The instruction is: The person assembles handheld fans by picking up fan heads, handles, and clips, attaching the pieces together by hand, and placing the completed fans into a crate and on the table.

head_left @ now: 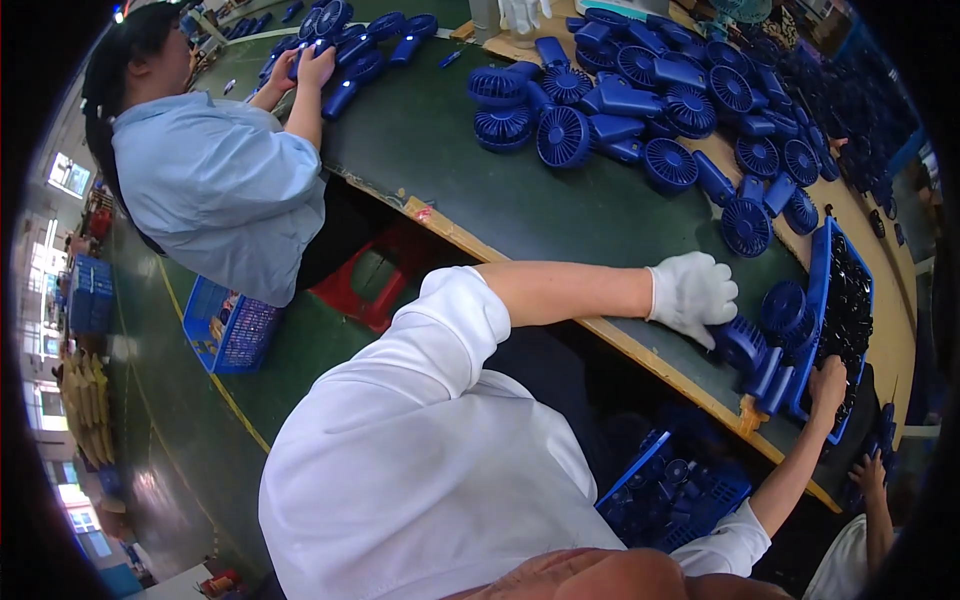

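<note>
At the right side of the worktable, my left hand (692, 296) wears a white glove. Its fingers curl down and its thumb rests along the edge of a blue handheld fan (740, 343), which looks gripped and slightly blurred. Another blue handheld fan (788, 308) lies just beyond it, against the tray. My bare right hand (828, 384) dips into the blue tray (818, 290) filled with small glossy black parts (850, 290). The fingers there are drawn together among the parts; whatever they pinch is too small to make out.
A large heap of blue handheld fans (640, 90) covers the table's far right. A person in a light blue shirt (210, 190) handles fans at left. Below the wooden table edge (640, 350) is a blue crate (640, 460) of fan parts. Another person's hand (870, 475) shows at lower right.
</note>
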Tool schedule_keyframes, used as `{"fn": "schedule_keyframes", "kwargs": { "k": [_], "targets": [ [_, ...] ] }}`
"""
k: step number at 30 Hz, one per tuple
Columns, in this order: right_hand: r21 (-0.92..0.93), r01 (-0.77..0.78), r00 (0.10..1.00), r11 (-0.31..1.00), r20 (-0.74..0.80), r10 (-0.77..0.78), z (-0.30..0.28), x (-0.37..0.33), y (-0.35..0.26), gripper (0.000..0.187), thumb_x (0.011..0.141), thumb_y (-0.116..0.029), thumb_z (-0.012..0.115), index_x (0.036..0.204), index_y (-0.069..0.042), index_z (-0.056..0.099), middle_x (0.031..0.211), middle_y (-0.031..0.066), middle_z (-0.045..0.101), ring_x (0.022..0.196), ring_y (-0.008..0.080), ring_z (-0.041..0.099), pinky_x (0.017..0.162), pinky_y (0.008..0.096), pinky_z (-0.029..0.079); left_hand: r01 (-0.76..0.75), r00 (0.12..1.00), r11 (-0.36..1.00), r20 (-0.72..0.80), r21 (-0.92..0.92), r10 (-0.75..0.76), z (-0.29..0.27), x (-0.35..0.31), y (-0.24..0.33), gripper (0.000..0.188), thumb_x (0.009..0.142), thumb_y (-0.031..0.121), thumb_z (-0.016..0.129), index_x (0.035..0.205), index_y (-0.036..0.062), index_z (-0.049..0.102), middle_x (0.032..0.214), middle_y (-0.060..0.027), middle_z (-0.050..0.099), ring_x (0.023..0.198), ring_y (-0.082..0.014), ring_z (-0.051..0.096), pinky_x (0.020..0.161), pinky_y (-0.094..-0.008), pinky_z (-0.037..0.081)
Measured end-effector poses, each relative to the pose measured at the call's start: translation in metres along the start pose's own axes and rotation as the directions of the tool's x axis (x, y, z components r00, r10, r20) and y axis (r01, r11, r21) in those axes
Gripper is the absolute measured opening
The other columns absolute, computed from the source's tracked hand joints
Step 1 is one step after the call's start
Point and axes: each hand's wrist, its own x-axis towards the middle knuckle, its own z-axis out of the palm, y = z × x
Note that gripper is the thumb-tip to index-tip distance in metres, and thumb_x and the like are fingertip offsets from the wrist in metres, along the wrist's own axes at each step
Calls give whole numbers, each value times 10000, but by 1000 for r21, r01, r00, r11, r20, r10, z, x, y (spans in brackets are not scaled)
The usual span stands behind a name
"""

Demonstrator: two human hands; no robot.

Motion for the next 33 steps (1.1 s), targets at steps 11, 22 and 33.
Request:
{"fn": "schedule_keyframes", "kwargs": {
  "k": [11,22,33],
  "targets": [
    [279,320,947,905,-79,-311,38,23,41,231,736,-43,657,957,21,677,898,234,666,866,380,654,789,432,508,304,927,947,264,-106,-268,-11,-1,24,487,766,542,657,839,61,654,856,-103,639,838,-272,628,662,-393,526],
    [776,-101,985,623,-11,174,13,5,14,304,918,-239,627,747,11,610,573,1,495,433,74,469,400,247,415,302,920,950,286,-78,-269,-7,0,15,487,788,570,619,733,88,656,759,-114,657,738,-286,664,603,-399,523],
    [992,-26,974,124,-3,229,-21,-32,-17,143,818,-20,656,955,17,676,777,11,616,609,67,511,540,203,393,401,627,-186,417,-897,-658,10,-3,-11,347,924,330,601,1003,-5,648,805,-55,646,706,-113,614,671,-260,503]
  ]
}}
